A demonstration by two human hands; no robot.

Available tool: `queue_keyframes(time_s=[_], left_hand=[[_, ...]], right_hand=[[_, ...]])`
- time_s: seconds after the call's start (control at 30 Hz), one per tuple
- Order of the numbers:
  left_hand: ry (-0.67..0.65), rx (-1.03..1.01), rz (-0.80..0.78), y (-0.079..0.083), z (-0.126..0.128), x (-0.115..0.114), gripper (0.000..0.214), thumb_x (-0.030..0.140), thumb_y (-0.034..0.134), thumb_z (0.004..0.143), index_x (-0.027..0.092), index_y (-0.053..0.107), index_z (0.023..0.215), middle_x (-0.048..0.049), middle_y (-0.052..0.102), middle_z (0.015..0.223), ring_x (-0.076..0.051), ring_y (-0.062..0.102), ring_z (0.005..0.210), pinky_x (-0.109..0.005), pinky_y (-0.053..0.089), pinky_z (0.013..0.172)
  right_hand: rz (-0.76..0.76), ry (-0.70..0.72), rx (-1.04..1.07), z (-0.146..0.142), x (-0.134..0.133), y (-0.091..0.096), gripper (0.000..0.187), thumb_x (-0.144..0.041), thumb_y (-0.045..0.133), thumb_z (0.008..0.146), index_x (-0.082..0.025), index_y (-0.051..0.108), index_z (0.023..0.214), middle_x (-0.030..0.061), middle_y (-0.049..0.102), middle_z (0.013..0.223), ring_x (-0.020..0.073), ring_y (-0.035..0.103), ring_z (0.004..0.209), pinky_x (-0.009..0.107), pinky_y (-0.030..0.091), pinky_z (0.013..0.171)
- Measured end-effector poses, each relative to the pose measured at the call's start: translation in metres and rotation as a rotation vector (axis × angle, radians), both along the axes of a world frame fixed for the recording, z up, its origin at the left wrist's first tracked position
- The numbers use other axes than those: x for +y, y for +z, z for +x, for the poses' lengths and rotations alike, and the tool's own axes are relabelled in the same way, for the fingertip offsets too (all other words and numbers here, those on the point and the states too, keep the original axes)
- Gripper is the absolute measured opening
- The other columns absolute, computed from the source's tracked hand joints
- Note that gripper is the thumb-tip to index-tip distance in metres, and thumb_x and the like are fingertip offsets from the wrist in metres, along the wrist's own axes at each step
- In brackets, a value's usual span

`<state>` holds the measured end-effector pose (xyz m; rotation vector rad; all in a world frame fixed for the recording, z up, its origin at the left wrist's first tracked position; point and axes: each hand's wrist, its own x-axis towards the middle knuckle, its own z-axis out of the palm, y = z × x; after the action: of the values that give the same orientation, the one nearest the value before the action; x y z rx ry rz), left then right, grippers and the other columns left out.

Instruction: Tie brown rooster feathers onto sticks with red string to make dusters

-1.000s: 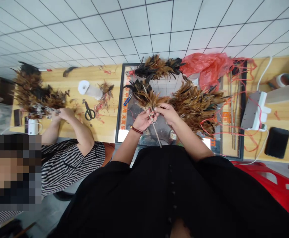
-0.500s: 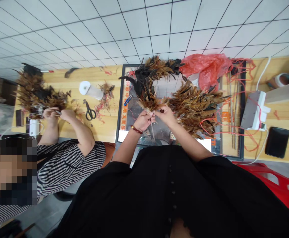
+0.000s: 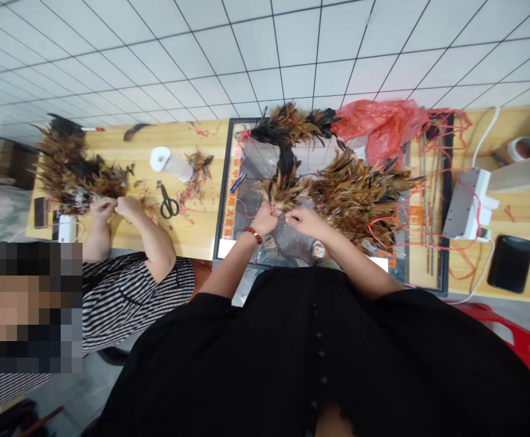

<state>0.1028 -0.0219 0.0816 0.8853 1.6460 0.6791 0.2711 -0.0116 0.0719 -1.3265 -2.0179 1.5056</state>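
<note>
A bunch of brown and black feathers (image 3: 283, 189) points away from me over the glass-topped panel. My left hand (image 3: 265, 220), with a red bead bracelet (image 3: 252, 235) at the wrist, is closed around the base of this bunch. Just to its right, my right hand (image 3: 306, 223) is pinched, its fingertips close to the base; whatever they hold is too small to make out. A large pile of brown feathers (image 3: 360, 194) lies right of my right hand. Blue-handled snips (image 3: 238, 182) rest to the left of the bunch.
A brown and black feather strip (image 3: 292, 123) and a red plastic bag (image 3: 383, 124) lie at the back. Red string trails toward a power strip (image 3: 467, 203) and phone (image 3: 510, 263). On the left are scissors (image 3: 169, 201), a white roll (image 3: 170, 164) and a co-worker's hands (image 3: 115, 208) at feathers.
The feather bunch in my left hand has swung upright, and its base is lower in my grip. My right hand has drawn slightly away from my left. The pale strip hanging below my hands no longer shows.
</note>
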Motion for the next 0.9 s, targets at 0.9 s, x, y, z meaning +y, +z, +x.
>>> queue_keyframes(time_s=[0.9], left_hand=[[-0.907, -0.079, 0.435, 0.014, 0.035, -0.022, 0.020, 0.008, 0.064, 0.077, 0.021, 0.052, 0.069, -0.0024, 0.041, 0.067, -0.023, 0.048, 0.072, -0.039, 0.038, 0.084]], right_hand=[[-0.285, -0.231, 0.294, 0.070, -0.027, -0.020, 0.028, -0.045, 0.073, 0.069, -0.017, 0.068, 0.070, 0.0004, 0.066, 0.067, 0.0141, 0.056, 0.064, 0.027, 0.043, 0.067]])
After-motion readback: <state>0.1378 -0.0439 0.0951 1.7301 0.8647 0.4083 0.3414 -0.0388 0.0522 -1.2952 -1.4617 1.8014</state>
